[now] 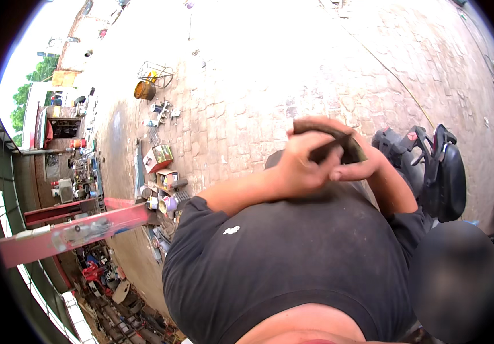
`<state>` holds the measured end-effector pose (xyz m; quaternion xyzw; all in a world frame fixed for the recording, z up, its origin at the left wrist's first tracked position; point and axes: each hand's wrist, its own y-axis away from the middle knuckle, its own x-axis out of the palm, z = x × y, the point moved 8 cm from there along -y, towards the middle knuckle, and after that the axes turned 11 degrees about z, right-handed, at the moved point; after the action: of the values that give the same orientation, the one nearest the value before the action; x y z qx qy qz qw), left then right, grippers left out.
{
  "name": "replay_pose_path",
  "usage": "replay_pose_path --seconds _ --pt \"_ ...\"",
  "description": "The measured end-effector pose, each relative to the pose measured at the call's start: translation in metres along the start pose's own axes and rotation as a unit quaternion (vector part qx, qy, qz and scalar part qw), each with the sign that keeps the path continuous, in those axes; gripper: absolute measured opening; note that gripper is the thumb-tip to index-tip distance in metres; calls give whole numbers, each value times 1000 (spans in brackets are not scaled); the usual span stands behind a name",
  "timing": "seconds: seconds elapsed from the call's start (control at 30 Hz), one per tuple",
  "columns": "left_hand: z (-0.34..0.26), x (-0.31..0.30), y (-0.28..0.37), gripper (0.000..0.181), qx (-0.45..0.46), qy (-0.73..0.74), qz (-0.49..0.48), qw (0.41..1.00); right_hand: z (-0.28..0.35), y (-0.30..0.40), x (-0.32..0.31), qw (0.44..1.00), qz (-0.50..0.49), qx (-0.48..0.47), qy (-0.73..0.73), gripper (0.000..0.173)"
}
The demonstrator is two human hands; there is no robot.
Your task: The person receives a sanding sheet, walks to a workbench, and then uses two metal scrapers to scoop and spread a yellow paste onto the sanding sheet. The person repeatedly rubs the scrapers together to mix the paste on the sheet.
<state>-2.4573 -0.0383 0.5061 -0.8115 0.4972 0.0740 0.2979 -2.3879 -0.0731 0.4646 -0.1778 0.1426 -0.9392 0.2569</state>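
Both hands meet in front of the chest, at the picture's upper middle. My right hand (365, 165) holds a curved, dark brown part (311, 125) that looks like a brake shoe, its fingers behind the curve and its thumb at the near side. My left hand (300, 161) pinches a thin, dark, flat piece (330, 146) against or just over the inside of the curve; blur hides whether they touch. What the thin piece is, I cannot tell. The fingertips of both hands are close together.
Motorcycle parts with a black seat (444, 182) stand close at the right; a person (457, 279) with a blurred head is at lower right. At left are a red steel beam (96, 230), boxes (158, 158), cans (168, 204), a rusty bucket (144, 90) and a wire frame (163, 73) on stone paving (238, 124).
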Motion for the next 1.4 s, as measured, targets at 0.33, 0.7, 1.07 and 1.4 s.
replay_pose_path --seconds 0.33,0.7,1.07,1.4 --pt "74 0 -76 21 -125 103 240 957 -12 -13 -89 989 -81 5 -121 108" --pt "218 -62 -219 18 -165 268 96 944 13 -29 -239 949 -313 -11 -46 100" --pt "325 -77 -331 18 -259 318 59 910 35 -28 -362 907 -395 -59 -133 67" --pt "449 -119 -445 21 -265 303 -113 908 155 -64 -610 854 -491 99 143 42"
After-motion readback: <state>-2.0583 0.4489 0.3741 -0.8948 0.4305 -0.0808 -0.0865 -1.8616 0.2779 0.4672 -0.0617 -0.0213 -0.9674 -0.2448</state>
